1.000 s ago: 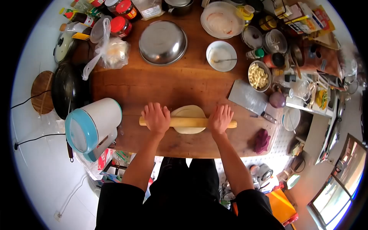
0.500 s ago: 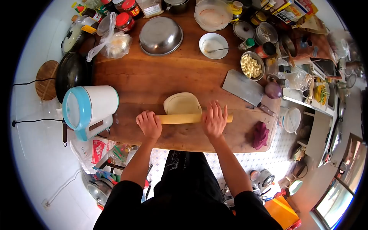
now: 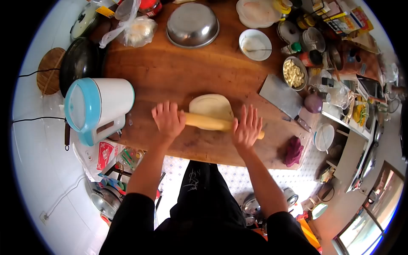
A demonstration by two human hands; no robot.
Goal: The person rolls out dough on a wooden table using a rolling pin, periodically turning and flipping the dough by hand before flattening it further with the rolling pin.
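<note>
A flat oval of pale dough (image 3: pixel 211 105) lies on the wooden table near its front edge. Across the dough's near part rests a wooden rolling pin (image 3: pixel 208 122), tilted a little down to the right. My left hand (image 3: pixel 168 120) presses on the pin's left end, palm down, with its fingers stretched forward. On the right end lies my right hand (image 3: pixel 247 128), its fingers also extended and somewhat apart. The pin's right tip shows past my right hand; its left tip is hidden under my left hand.
Left stands a white and blue appliance (image 3: pixel 102 106). A cleaver (image 3: pixel 282 97), purple onion (image 3: pixel 313 103), bowl of garlic cloves (image 3: pixel 294 74) and purple cloth (image 3: pixel 293 151) are at right. Behind are a metal bowl (image 3: pixel 193 24), white bowl (image 3: pixel 255 44) and plastic bag (image 3: pixel 141 32).
The pin has gone from lying across the dough to its near edge, then partly back onto it, now tilted. Both hands moved with it. The camera view has shifted too.
</note>
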